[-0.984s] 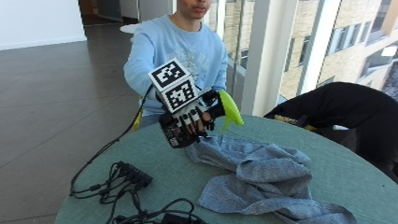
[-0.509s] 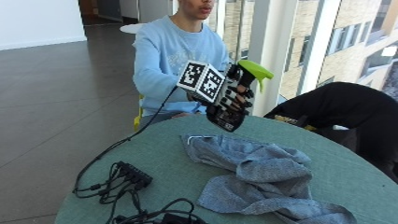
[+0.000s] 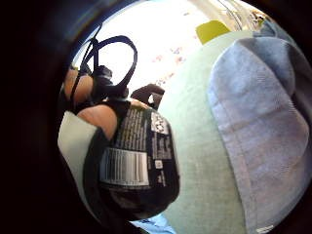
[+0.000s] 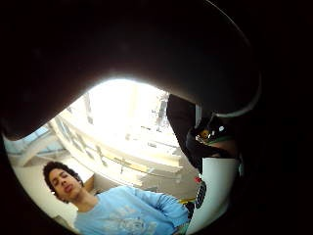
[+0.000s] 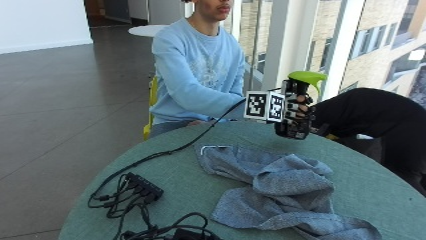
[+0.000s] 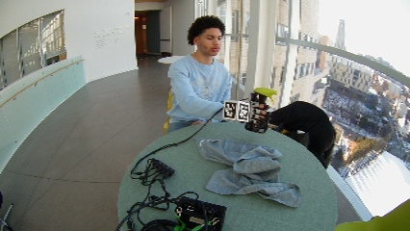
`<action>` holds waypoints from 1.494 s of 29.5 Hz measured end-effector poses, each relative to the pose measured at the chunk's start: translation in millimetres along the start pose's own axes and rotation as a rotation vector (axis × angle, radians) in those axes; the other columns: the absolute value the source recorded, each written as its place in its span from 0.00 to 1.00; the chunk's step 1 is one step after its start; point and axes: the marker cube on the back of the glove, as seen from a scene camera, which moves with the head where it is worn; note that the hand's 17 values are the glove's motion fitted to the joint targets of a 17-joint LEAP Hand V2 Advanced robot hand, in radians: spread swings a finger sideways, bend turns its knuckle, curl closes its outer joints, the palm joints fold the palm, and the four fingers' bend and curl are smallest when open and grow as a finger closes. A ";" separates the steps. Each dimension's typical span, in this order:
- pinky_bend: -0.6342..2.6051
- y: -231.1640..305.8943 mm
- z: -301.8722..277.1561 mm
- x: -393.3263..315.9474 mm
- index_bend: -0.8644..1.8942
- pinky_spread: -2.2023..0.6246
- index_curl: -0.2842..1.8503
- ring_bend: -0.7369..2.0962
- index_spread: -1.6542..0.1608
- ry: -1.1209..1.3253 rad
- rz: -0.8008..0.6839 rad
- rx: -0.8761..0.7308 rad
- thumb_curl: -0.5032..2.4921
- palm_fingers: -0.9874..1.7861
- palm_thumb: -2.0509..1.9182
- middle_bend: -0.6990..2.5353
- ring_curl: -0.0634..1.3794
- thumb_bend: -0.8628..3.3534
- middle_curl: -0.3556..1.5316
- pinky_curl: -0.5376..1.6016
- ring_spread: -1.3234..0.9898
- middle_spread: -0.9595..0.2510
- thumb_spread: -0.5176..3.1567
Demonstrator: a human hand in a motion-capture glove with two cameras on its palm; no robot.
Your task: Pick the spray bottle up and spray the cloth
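Green cloth-like covering tops the round bench (image 5: 166,175) in the outside view, where a crumpled grey-blue cloth (image 5: 279,192) lies spread from the middle toward the near right edge. A tangle of black cables with a power strip (image 5: 136,187) sits by the near left edge, well apart from the cloth. The gloved right hand (image 5: 296,112) is raised above the far edge of the bench, fingers curled round a dark spray bottle (image 5: 297,107). The bottle stands close to upright, long axis vertical, its lime-green trigger head on top with the nose pointing right, away from the person. Nothing stands between bottle and cloth; the cloth lies below and nearer the camera. A dark bundle rests beyond the far right edge.

From the wide outside view, the hand (image 6: 257,113) holds the spray bottle (image 6: 259,108) aloft over the far edge, green head uppermost, while the cloth (image 6: 249,171) lies on the middle of the bench (image 6: 160,197) and a black box with cables (image 6: 200,211) sits at the near edge.

Seen from the little finger side palm view, the spray bottle (image 3: 139,165) fills the space near the palm, its dark label with barcode showing, and the cloth (image 3: 258,117) lies on the bench (image 3: 195,156) beyond it.

On the thumb side palm view, only a white and dark part of the bottle shows beside the person's light-blue sleeve.
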 end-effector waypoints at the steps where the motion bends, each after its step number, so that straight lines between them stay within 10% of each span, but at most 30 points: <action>1: 0.29 -1.3 9.0 2.0 0.36 0.83 0.24 0.40 0.76 0.002 0.000 -0.015 0.35 0.71 0.76 0.30 0.29 0.20 0.42 0.42 0.54 0.71 0.41; 22: 0.28 7.9 41.5 21.6 0.32 0.83 0.24 0.39 0.74 0.032 0.021 -0.059 0.34 0.66 0.75 0.29 0.29 0.20 0.42 0.43 0.53 0.71 0.44; 44: 0.30 155.6 -131.3 30.3 0.36 0.84 0.23 0.38 0.72 0.807 -0.084 -0.216 0.33 0.60 0.72 0.30 0.29 0.20 0.42 0.42 0.56 0.73 0.46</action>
